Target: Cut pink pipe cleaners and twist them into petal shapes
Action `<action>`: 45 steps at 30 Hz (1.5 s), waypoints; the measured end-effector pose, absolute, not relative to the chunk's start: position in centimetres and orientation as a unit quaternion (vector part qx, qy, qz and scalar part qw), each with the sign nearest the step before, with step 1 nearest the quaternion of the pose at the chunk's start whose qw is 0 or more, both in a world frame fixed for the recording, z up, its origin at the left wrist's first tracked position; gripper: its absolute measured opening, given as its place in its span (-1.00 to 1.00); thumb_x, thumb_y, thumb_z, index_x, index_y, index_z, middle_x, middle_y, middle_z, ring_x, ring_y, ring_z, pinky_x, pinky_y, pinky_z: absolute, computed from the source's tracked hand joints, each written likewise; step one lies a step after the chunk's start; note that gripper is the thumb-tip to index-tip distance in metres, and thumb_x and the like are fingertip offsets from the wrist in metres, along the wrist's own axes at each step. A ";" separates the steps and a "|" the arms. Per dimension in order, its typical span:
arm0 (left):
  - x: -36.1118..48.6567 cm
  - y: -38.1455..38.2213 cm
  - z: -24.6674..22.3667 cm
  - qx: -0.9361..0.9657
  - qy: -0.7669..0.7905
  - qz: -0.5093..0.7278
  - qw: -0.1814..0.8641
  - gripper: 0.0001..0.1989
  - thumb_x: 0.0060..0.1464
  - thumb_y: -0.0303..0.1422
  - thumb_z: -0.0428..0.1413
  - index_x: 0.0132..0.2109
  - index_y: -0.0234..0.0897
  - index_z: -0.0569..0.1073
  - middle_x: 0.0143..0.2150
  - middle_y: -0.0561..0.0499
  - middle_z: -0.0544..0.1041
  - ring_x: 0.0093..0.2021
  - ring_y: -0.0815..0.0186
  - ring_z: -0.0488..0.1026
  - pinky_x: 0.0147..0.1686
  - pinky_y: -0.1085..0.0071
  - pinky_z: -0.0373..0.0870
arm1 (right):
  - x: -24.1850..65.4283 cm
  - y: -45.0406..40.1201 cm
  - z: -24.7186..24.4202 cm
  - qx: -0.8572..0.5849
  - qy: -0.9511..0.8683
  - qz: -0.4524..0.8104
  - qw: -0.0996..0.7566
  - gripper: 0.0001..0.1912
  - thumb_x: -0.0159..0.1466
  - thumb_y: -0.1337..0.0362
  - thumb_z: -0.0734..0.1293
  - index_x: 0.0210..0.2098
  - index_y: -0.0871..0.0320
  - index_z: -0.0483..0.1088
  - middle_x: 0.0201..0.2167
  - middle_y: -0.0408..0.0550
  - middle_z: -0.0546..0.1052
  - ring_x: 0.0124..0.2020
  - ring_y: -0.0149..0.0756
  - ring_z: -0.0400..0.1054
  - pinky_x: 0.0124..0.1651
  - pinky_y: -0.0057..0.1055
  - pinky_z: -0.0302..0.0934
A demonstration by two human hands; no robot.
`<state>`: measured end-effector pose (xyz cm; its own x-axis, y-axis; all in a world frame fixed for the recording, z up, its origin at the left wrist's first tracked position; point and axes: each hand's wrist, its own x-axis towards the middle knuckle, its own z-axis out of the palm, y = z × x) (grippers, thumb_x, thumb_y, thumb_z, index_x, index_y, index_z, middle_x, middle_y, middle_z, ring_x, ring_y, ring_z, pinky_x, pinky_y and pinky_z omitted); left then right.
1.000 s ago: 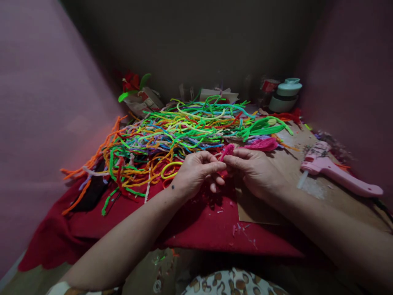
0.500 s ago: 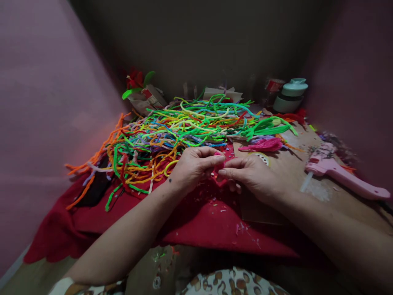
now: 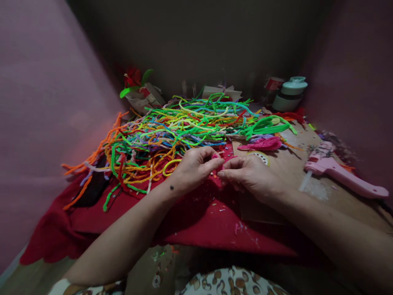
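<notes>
My left hand (image 3: 196, 168) and my right hand (image 3: 250, 174) meet at the middle of the red cloth (image 3: 199, 225). Both pinch a small pink fuzzy piece (image 3: 215, 156) between thumb and fingers; much of it is hidden by the fingertips. Behind my hands lies a large tangle of coloured fuzzy stems (image 3: 184, 127). A bright pink bundle (image 3: 265, 143) rests on the cardboard just beyond my right hand, beside a round yellow-rimmed piece with holes (image 3: 260, 157).
A pink glue gun (image 3: 346, 174) lies on the cardboard (image 3: 285, 168) at the right. At the back right stands a pale green bottle (image 3: 290, 94). A red flower (image 3: 133, 78) is at the back left. Small scraps litter the cloth.
My fingers have shifted slightly around the pink piece, and a thin pink end now shows above my right fingertips. The view has moved a little.
</notes>
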<state>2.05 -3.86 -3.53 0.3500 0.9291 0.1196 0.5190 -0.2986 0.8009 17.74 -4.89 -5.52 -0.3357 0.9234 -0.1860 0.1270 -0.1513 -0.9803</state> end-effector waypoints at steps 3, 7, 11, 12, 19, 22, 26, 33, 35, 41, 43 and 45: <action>1.8 -3.7 -3.1 0.736 0.494 0.263 0.380 -0.80 0.03 -0.31 0.05 -0.45 -0.36 0.41 -0.61 0.13 0.31 -0.60 0.50 0.15 -0.60 0.57 0.05 | 17.7 -4.9 -5.5 -0.471 -0.564 0.590 0.334 -0.82 0.02 0.29 0.38 -0.67 0.21 0.41 -0.81 -0.23 0.29 -0.78 -0.57 0.05 -0.72 -0.57 -0.14; 1.6 -3.8 -2.9 0.762 0.488 0.265 0.334 -0.86 -0.03 -0.35 0.10 -0.46 -0.35 0.42 -0.65 0.16 0.25 -0.62 0.53 0.10 -0.63 0.59 0.00 | 17.7 -4.9 -5.5 -0.464 -0.573 0.596 0.319 -0.81 0.03 0.30 0.36 -0.66 0.22 0.41 -0.82 -0.22 0.28 -0.78 -0.57 0.05 -0.72 -0.56 -0.15; 1.5 -3.7 -3.1 0.688 0.489 0.281 0.456 -0.84 -0.04 -0.30 0.11 -0.41 -0.34 0.42 -0.64 0.15 0.30 -0.67 0.53 0.13 -0.67 0.59 0.02 | 17.6 -4.9 -5.4 -0.455 -0.560 0.604 0.339 -0.81 0.02 0.31 0.36 -0.68 0.24 0.39 -0.79 -0.21 0.31 -0.76 -0.58 0.05 -0.70 -0.56 -0.15; 1.5 -3.7 -3.1 0.660 0.486 0.282 0.499 -0.81 -0.03 -0.27 0.11 -0.38 -0.34 0.42 -0.64 0.14 0.32 -0.69 0.53 0.13 -0.69 0.59 0.03 | 17.6 -4.9 -5.4 -0.451 -0.554 0.607 0.348 -0.82 0.02 0.31 0.36 -0.67 0.24 0.39 -0.79 -0.22 0.32 -0.76 -0.59 0.05 -0.70 -0.56 -0.15; 2.2 -4.1 -3.7 0.600 0.506 0.346 0.514 -0.82 -0.06 -0.29 0.15 -0.44 -0.36 0.45 -0.70 0.13 0.31 -0.72 0.52 0.15 -0.71 0.57 0.06 | 17.6 -4.8 -6.0 -0.453 -0.543 0.605 0.365 -0.81 0.05 0.28 0.34 -0.64 0.23 0.37 -0.81 -0.26 0.27 -0.77 -0.59 0.01 -0.71 -0.56 -0.20; 2.7 -4.7 -4.2 0.678 0.477 0.414 0.376 -0.89 -0.06 -0.39 0.14 -0.46 -0.35 0.48 -0.60 0.07 0.41 -0.61 0.49 0.27 -0.58 0.55 0.19 | 17.6 -4.8 -6.5 -0.448 -0.532 0.617 0.369 -0.81 0.05 0.28 0.34 -0.64 0.22 0.35 -0.77 -0.23 0.33 -0.77 -0.60 0.01 -0.73 -0.57 -0.21; 2.9 -4.8 -4.5 0.704 0.455 0.443 0.319 -0.89 -0.05 -0.41 0.14 -0.48 -0.33 0.50 -0.58 0.07 0.41 -0.56 0.48 0.29 -0.55 0.56 0.22 | 17.6 -4.8 -6.6 -0.449 -0.508 0.634 0.372 -0.81 0.01 0.26 0.37 -0.64 0.22 0.34 -0.74 -0.19 0.39 -0.79 -0.60 0.01 -0.75 -0.55 -0.22; 2.0 -3.8 -3.6 0.610 0.447 0.330 0.565 -0.82 -0.01 -0.29 0.14 -0.30 -0.33 0.47 -0.65 0.14 0.34 -0.71 0.55 0.15 -0.74 0.62 0.08 | 17.7 -4.7 -6.0 -0.442 -0.507 0.641 0.370 -0.79 -0.03 0.24 0.38 -0.66 0.24 0.35 -0.75 -0.18 0.37 -0.80 -0.60 0.00 -0.76 -0.56 -0.22; 1.8 -3.7 -3.5 0.616 0.430 0.316 0.579 -0.83 0.00 -0.29 0.14 -0.34 -0.34 0.45 -0.66 0.15 0.33 -0.72 0.57 0.14 -0.74 0.63 0.06 | 17.8 -4.7 -5.9 -0.435 -0.517 0.643 0.361 -0.77 -0.03 0.21 0.39 -0.65 0.24 0.36 -0.73 -0.17 0.38 -0.80 -0.60 0.01 -0.75 -0.56 -0.20; 2.0 -4.0 -3.5 0.650 0.449 0.325 0.520 -0.85 0.00 -0.35 0.12 -0.44 -0.36 0.42 -0.69 0.17 0.29 -0.74 0.58 0.15 -0.75 0.64 0.05 | 17.8 -5.0 -6.1 -0.422 -0.538 0.642 0.346 -0.80 0.03 0.21 0.36 -0.59 0.24 0.41 -0.71 -0.17 0.39 -0.78 -0.60 0.03 -0.73 -0.57 -0.18; 2.1 -4.1 -3.5 0.669 0.457 0.325 0.488 -0.85 -0.01 -0.36 0.12 -0.46 -0.36 0.42 -0.71 0.18 0.27 -0.73 0.58 0.15 -0.74 0.64 0.05 | 17.8 -5.1 -6.1 -0.421 -0.539 0.643 0.345 -0.83 0.03 0.25 0.36 -0.58 0.25 0.42 -0.73 -0.19 0.38 -0.78 -0.60 0.03 -0.72 -0.57 -0.18; 2.2 -4.1 -3.5 0.684 0.464 0.328 0.458 -0.85 -0.02 -0.36 0.13 -0.46 -0.36 0.45 -0.69 0.17 0.29 -0.71 0.57 0.16 -0.73 0.63 0.05 | 17.7 -5.1 -6.1 -0.432 -0.533 0.638 0.350 -0.86 0.01 0.29 0.36 -0.60 0.24 0.40 -0.74 -0.20 0.38 -0.78 -0.61 0.03 -0.73 -0.57 -0.18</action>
<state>2.16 -4.10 -3.45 0.3547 0.9347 0.0233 0.3345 -0.1501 0.9304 17.73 -5.14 -6.12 -0.3818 0.9069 -0.1783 0.0139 -0.1872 -0.9822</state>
